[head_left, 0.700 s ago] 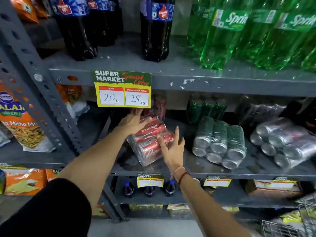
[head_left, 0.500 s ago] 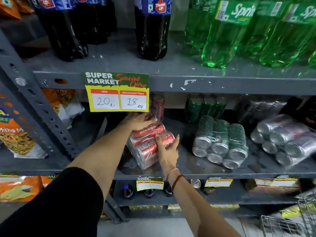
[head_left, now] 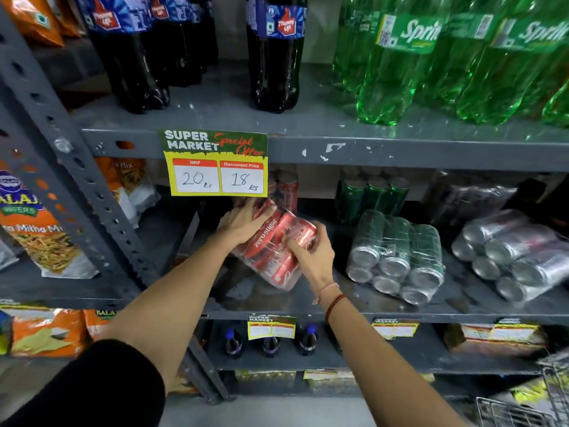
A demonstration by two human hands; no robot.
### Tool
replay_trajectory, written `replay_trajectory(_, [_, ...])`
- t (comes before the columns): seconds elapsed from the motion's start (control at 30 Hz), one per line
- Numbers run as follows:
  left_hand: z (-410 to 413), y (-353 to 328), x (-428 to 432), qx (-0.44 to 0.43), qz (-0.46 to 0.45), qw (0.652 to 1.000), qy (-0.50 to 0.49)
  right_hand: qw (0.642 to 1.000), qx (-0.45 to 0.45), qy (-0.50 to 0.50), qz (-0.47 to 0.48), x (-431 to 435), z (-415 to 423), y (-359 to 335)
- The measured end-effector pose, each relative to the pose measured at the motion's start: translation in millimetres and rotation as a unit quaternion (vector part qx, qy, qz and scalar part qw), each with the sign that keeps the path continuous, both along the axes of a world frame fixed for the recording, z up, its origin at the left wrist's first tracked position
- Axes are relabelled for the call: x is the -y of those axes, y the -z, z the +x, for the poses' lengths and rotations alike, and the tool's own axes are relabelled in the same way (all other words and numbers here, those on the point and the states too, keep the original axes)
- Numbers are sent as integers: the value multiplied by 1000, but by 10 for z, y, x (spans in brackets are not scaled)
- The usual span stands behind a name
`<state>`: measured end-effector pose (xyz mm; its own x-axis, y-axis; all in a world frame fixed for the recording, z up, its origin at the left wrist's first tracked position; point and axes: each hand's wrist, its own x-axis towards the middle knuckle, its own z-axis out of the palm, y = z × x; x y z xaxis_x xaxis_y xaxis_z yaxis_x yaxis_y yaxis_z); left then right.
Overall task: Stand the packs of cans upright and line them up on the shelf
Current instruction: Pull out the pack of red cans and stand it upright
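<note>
A shrink-wrapped pack of red "zero sugar" cans [head_left: 274,257] lies tilted on the grey middle shelf [head_left: 369,306]. My left hand [head_left: 243,224] grips its upper left end and my right hand [head_left: 311,257] grips its right side. To the right, a wrapped pack of green cans [head_left: 397,257] lies on its side with the silver can ends facing me. Further right a wrapped pack of silver cans [head_left: 511,257] also lies on its side. Behind them, a red can [head_left: 288,191] and green cans [head_left: 372,195] stand upright.
A yellow price tag [head_left: 215,163] hangs from the shelf above, just over my left hand. Tall cola bottles [head_left: 274,53] and green Sprite bottles [head_left: 400,66] fill the top shelf. Snack bags [head_left: 37,223] sit left of the slotted upright post [head_left: 92,192]. A wire basket [head_left: 523,408] is at bottom right.
Both hands closed onto the red can pack; my right hand went from spread open beside it to gripping its side. The pack has tipped up slightly at the far end.
</note>
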<state>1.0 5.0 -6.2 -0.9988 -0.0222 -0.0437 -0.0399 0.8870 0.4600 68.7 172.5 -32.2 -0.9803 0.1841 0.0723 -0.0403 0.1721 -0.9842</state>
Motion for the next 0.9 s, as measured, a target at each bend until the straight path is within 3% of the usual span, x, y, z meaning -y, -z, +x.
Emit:
replay_trajectory(0.13, [263, 151, 18, -81, 85, 993, -32, 989, -72, -71, 108, -201, -15, 15])
replay_trajectory(0.3, [729, 369, 117, -170, 202, 964, -13, 967, -135, -143, 160, -251, 187, 195])
replay_trajectory(0.5, [1137, 658, 208, -198, 214, 956, -19, 943, -184, -165, 221, -238, 331, 506])
replay_trajectory(0.6, [1204, 633, 157, -210, 253, 944, -40, 947, -162, -172, 217, -330, 321, 404])
replay_trajectory(0.7, [1385, 570, -147, -244, 318, 905, -140, 961, -132, -171, 174, -425, 230, 260])
replay_trajectory(0.8, [1446, 416, -572, -187, 386, 873, -231, 955, -71, -235, 166, -476, 41, 83])
replay_trajectory(0.9, [1255, 373, -705, -150, 375, 881, -245, 948, -19, -279, 149, -473, -49, 27])
